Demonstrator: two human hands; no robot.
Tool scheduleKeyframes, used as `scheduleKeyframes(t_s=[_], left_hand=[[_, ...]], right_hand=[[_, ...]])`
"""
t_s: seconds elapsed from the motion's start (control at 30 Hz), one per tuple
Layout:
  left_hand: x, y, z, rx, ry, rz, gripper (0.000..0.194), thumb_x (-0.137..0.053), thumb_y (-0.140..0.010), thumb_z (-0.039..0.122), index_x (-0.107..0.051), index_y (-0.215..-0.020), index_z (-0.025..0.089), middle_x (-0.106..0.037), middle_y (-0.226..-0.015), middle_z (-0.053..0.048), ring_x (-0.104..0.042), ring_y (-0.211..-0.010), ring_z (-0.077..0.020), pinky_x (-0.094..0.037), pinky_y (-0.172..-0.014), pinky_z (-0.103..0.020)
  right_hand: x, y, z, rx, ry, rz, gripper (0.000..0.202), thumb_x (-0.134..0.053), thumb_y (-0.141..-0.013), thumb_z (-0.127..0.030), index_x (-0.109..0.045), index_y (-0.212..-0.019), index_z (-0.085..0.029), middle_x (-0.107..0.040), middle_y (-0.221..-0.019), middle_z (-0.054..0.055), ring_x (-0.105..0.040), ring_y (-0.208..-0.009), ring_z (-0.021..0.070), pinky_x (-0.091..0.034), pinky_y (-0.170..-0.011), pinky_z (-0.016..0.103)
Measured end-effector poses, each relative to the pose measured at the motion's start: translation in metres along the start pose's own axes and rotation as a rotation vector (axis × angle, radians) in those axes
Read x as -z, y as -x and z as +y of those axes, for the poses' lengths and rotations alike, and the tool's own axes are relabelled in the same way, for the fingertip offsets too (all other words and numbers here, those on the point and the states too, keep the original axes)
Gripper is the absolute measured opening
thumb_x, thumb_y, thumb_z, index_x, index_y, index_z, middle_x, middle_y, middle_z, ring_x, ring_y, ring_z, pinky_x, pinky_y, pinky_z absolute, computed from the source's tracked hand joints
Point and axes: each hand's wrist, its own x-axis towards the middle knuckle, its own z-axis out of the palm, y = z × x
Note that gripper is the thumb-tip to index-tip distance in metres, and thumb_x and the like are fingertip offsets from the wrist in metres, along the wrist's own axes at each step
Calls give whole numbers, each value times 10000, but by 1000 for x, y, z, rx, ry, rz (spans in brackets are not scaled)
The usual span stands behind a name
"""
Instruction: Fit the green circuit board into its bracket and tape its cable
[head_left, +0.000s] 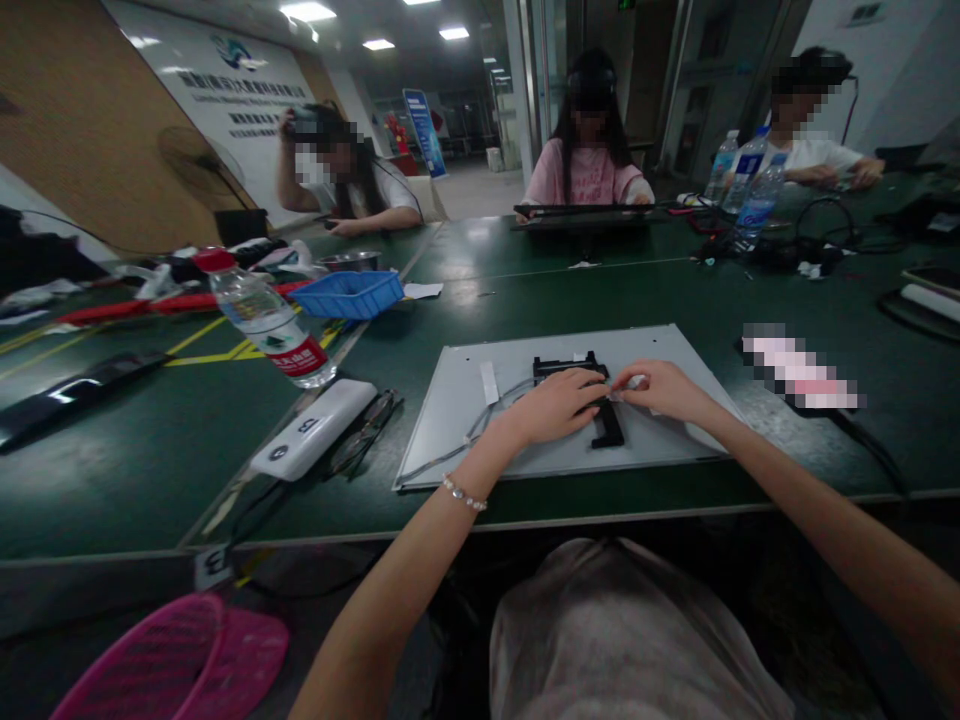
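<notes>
A white flat panel (450, 400) lies on the green table in front of me, with a black plastic bracket (611, 428) on it. My left hand (559, 405) rests over the bracket, fingers stretched out and lying flat, hiding part of it. Thumb and fingers of my right hand (654, 388) are pinched together at the bracket's right side, close to my left fingertips. Whatever they pinch is too small to make out. A grey cable (439, 460) runs across the panel under my left wrist, and a white strip (489, 383) sits beside it.
To the left stand a water bottle (274, 330), a white power bank (315, 430) and glasses (367, 430). Behind them is a blue tray (349, 297). A phone (802, 370) lies right. Several people sit across the table (480, 255). A pink basket (255, 640) is below the edge.
</notes>
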Motion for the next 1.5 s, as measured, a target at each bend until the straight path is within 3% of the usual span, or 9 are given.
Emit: scheduleKeyframes(t_s=[0.27, 0.4, 0.57, 0.73, 0.93, 1.1, 1.23, 1.4, 1.5], left_hand=[[13, 2, -6, 59, 84, 75, 381, -478, -931, 284, -503, -1305, 214, -562, -1285, -90, -503, -1211, -206, -384, -1046, -384], [34, 11, -26, 229, 37, 227, 354, -440, -936, 265, -525, -1272, 191, -589, -1194, -93, -539, -1123, -210, -419, -985, -373], [52, 38, -60, 505, -65, 345, 300, -450, -909, 244, -585, -1168, 174, -605, -968, -62, -576, -804, -171, -466, -819, -315], [34, 66, -86, 692, -46, 402, 394, -552, -849, 274, -534, -1231, 180, -568, -1104, -69, -539, -673, -125, -468, -836, -322], [15, 80, -102, 717, 12, 288, 400, -589, -804, 283, -588, -1182, 149, -610, -1004, -72, -568, -723, -153, -472, -796, -305], [18, 82, -104, 773, 63, 240, 254, -529, -773, 176, -697, -964, 165, -671, -840, -53, -598, -723, -166, -463, -721, -268], [27, 84, -100, 786, 166, 303, 165, -556, -759, 227, -705, -814, 183, -681, -733, -33, -600, -666, -155, -459, -667, -256], [41, 84, -93, 787, 392, 471, 233, -574, -765, 353, -680, -854, 166, -680, -760, -40, -597, -611, -136, -473, -605, -251], [46, 82, -80, 726, 413, 459, 247, -577, -771, 371, -677, -841, 157, -680, -768, -45, -602, -623, -137, -480, -620, -259]], right_hand=[[5, -1, -6, -56, -94, -14, 180, -587, -773, -307, -714, -842, -198, -694, -814, 20, -546, -583, 130, -429, -564, 252], [4, -1, -5, -73, -103, -11, 212, -587, -781, -333, -712, -879, -193, -682, -765, 24, -521, -557, 130, -400, -512, 244], [5, 1, -12, -43, -131, -6, 253, -560, -810, -324, -694, -984, -200, -690, -898, 48, -561, -604, 137, -433, -559, 263], [7, 2, -13, -69, -172, 26, 287, -568, -816, -341, -674, -1045, -204, -683, -945, 55, -590, -643, 147, -465, -635, 291], [4, 2, -9, -52, -170, -16, 280, -565, -815, -324, -671, -1042, -200, -682, -947, 53, -587, -631, 142, -471, -639, 295], [4, 1, -9, -47, -160, -14, 269, -561, -814, -317, -672, -1032, -207, -688, -941, 48, -602, -649, 150, -482, -638, 296], [5, 1, -9, -63, -132, -15, 263, -565, -812, -315, -676, -1026, -209, -696, -937, 52, -618, -665, 167, -487, -631, 306], [16, 8, -24, -6, -105, 36, 242, -542, -832, -251, -677, -1027, -207, -703, -953, 60, -645, -778, 193, -495, -735, 330], [13, 19, -44, 44, -68, 69, 237, -535, -849, -248, -672, -1040, -223, -695, -1010, 63, -649, -845, 206, -505, -740, 327]])
